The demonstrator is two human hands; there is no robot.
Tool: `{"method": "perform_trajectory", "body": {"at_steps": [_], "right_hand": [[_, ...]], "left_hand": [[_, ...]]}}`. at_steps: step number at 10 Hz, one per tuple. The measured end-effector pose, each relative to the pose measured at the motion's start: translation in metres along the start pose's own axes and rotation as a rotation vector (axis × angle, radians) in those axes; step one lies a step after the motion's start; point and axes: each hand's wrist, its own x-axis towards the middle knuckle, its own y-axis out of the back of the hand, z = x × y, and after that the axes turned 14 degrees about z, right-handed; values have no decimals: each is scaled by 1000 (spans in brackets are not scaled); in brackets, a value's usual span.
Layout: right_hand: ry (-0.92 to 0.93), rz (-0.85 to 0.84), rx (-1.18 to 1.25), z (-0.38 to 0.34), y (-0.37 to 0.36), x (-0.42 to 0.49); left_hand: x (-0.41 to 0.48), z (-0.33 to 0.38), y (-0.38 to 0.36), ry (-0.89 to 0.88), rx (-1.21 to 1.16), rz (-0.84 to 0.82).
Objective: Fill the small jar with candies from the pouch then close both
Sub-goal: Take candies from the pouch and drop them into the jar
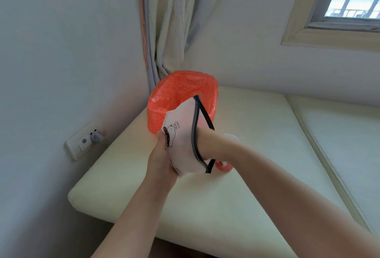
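Observation:
My left hand (162,155) grips the white pouch (181,134) by its left side and holds it above the cushion. The pouch has a black cartoon print and a black zipper, and its mouth gapes open toward the right. My right hand (206,142) is pushed into that mouth up to the wrist, so its fingers are hidden inside. Behind my right forearm stands the small jar (224,166). Only its red base and a white top edge show. No candies are visible.
A bin lined with an orange plastic bag (181,93) stands just behind the pouch in the corner. Everything rests on a cream cushioned bench (257,124). A wall socket with a plug (90,140) is on the left, and a curtain (170,31) hangs behind.

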Motion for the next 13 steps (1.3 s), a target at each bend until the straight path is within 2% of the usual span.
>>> {"method": "perform_trajectory", "body": {"at_steps": [1,2,3,4,5,7,9,13], "right_hand": [[-275,423,901,12,16,24],[-368,621,1363,36,21,28],[-410,572,1978,60,30,22],[-425,564,2307,81,26,23],[-441,660,2344,89,28,21],[-489,887,2166,91,32,24],[-467,927,2010,96,20,33],[-271,952,1889,92,13,29]], "left_hand": [[-2,3,0,-8,-24,34],[2,6,6,23,-90,60],[4,8,10,24,-124,78],[6,5,11,-6,-126,69],[7,3,10,3,-141,76],[8,3,8,22,-156,90],[8,0,6,35,-171,105],[16,-6,7,20,-176,117]]}}
